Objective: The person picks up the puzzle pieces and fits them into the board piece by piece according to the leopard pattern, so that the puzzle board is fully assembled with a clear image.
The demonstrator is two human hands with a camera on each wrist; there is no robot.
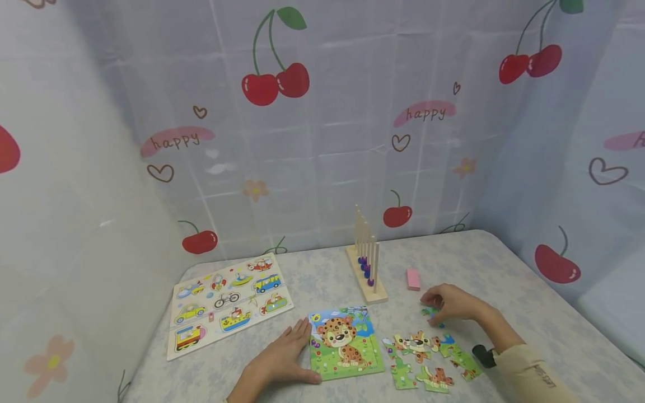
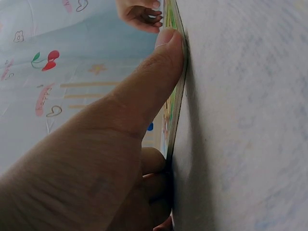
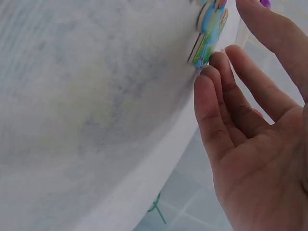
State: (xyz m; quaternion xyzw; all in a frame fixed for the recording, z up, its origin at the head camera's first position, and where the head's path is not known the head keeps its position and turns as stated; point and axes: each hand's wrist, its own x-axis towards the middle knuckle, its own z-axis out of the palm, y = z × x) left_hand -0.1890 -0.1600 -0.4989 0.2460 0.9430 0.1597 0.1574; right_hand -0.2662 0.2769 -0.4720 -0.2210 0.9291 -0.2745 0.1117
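Observation:
A square leopard-cub picture board (image 1: pixel 345 347) lies flat in the head view. My left hand (image 1: pixel 283 355) rests along its left side, thumb at the lower left corner. In the left wrist view that thumb (image 2: pixel 156 62) presses on the board's edge. My right hand (image 1: pixel 456 305) curves its fingers around a small blue-green puzzle piece (image 1: pixel 433 316) close to the tabletop. In the right wrist view the fingertips meet the end of the piece (image 3: pixel 204 45); the thumb's contact is out of sight. Loose puzzle pieces (image 1: pixel 403 376) lie right of the board, some touching each other.
A wooden peg stand (image 1: pixel 381 294) with purple and blue beads stands behind the board. Beside it lies a pink block (image 1: pixel 413 280). A vehicle puzzle board (image 1: pixel 247 299) lies at the left. Cherry-patterned curtains (image 1: pixel 322 145) hang around the table.

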